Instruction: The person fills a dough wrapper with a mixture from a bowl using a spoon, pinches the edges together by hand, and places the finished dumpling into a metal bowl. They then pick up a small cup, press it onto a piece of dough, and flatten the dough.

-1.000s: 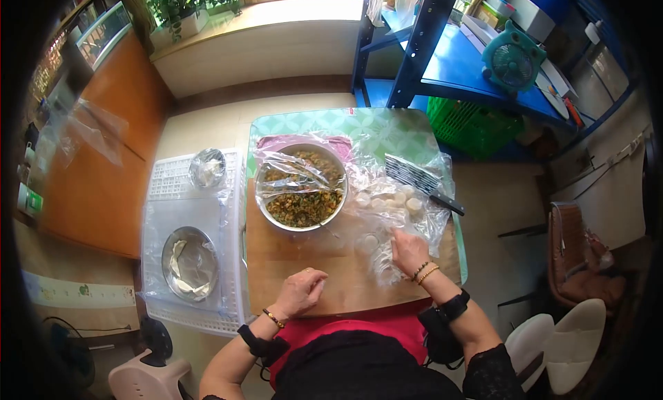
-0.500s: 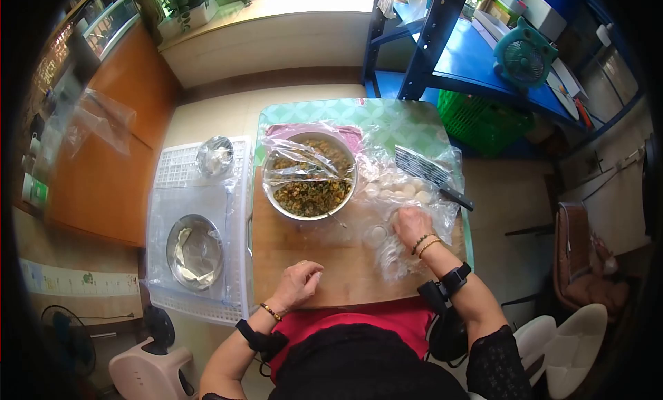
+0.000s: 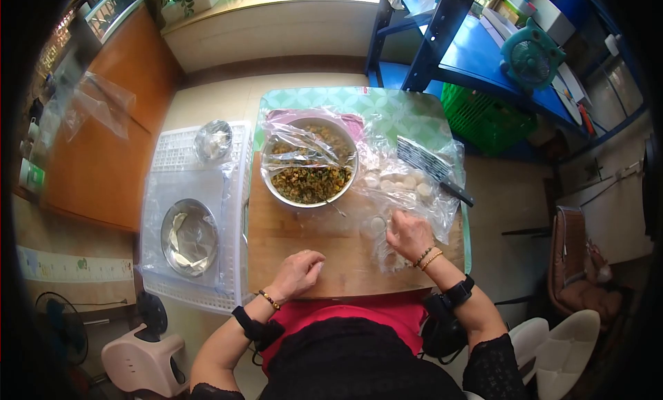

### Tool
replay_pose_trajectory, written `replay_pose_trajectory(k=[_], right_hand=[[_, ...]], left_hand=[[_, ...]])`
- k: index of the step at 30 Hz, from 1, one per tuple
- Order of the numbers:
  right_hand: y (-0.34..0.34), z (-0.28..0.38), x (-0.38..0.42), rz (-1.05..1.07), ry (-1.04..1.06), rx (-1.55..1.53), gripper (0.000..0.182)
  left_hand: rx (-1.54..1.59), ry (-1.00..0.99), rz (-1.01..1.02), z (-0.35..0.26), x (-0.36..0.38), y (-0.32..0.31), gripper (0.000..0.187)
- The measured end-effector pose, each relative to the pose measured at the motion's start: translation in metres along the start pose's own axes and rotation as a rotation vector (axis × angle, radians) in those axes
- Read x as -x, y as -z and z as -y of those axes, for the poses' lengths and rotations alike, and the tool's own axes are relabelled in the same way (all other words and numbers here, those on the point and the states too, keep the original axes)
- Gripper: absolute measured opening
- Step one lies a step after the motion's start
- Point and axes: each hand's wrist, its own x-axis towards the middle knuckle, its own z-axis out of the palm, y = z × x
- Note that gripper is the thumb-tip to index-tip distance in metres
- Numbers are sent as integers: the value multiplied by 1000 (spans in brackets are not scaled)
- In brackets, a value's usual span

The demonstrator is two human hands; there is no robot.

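Note:
My left hand [image 3: 298, 272] rests at the near edge of the wooden board [image 3: 276, 241], its fingers curled together; whatever they might hold is hidden. Over the plastic sheet at the board's right, my right hand [image 3: 410, 234] has its fingers bent downward, and its fingertips are too hidden to read. Just left of it lies a thin round wrapper [image 3: 377, 225]. Small pale dough pieces [image 3: 407, 183] sit beyond it, partly under clear plastic. A cleaver [image 3: 431, 166] lies across the plastic. A large bowl of chopped filling [image 3: 311, 182] is partly covered with clear film.
To the left, a white crate [image 3: 238, 193] carries a metal bowl with dough strips [image 3: 189, 237] and a small film-covered bowl [image 3: 213, 141]. Blue shelving [image 3: 469, 54], a green basket [image 3: 487, 120] and a small fan [image 3: 532, 58] stand at the right back.
The camera view has shifted slightly. My right hand has moved a little nearer to me over the plastic sheet. My left hand stays at the near edge.

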Motion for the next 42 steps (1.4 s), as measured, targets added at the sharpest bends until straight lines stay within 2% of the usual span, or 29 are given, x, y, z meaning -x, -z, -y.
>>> replay_pose_trajectory(k=[2, 10, 16, 18, 21, 24, 25, 26, 28, 29, 31, 32, 34, 35, 36, 38, 39, 40, 41, 42], right_hand=[[-1, 3, 12, -51, 31, -18, 23], [-23, 17, 40, 76, 32, -41, 30], [24, 24, 26, 38, -67, -139, 39], [37, 30, 16, -83, 64, -257, 48], [36, 35, 1, -34, 134, -290, 52], [17, 27, -9, 83, 168, -275, 51], [11, 24, -12, 86, 184, -277, 48], [6, 21, -13, 88, 191, -282, 48], [0, 15, -14, -90, 239, -333, 45], [2, 14, -13, -95, 251, -339, 45], [12, 9, -8, -253, 175, -444, 40], [15, 5, -2, -257, 177, -448, 40], [23, -5, 17, -147, -287, -1033, 34], [30, -13, 29, -87, -348, -1202, 30], [32, -15, 40, -99, -354, -1212, 30], [30, -19, 62, -145, -455, -1879, 29], [21, -29, 77, -92, -407, -1946, 41], [12, -35, 88, -116, -410, -1962, 41], [3, -39, 98, -74, -360, -2107, 49], [-5, -43, 106, -29, -308, -2249, 56]], left_hand=[[-35, -47, -6, 4, -1, -5, 15], [-22, -56, 58, 2, -11, -16, 16], [-83, -89, 134, -9, -32, -26, 17], [-81, -107, 149, -20, -39, -36, 19], [-223, -199, 100, -32, -48, -57, 31], [-256, -121, 71, -42, -52, -72, 37], [-306, -112, 61, -39, -51, -78, 46], [-310, -105, 58, -39, -51, -83, 46], [-365, -64, 2, -40, -50, -92, 52], [-374, -60, -7, -41, -51, -96, 52], [-392, -45, -68, -42, -54, -104, 56], [-398, -45, -69, -42, -56, -108, 56], [-435, -46, -79, -42, -62, -114, 55], [-442, -50, -71, -43, -65, -115, 55], [-436, -63, -49, -43, -67, -115, 51], [-445, -90, -7, -45, -69, -111, 46], [-423, -114, 6, -48, -70, -105, 39], [-401, -137, 21, -51, -72, -100, 32], [-413, -150, 40, -53, -75, -96, 32], [-309, -129, 143, -54, -79, -91, 26]])
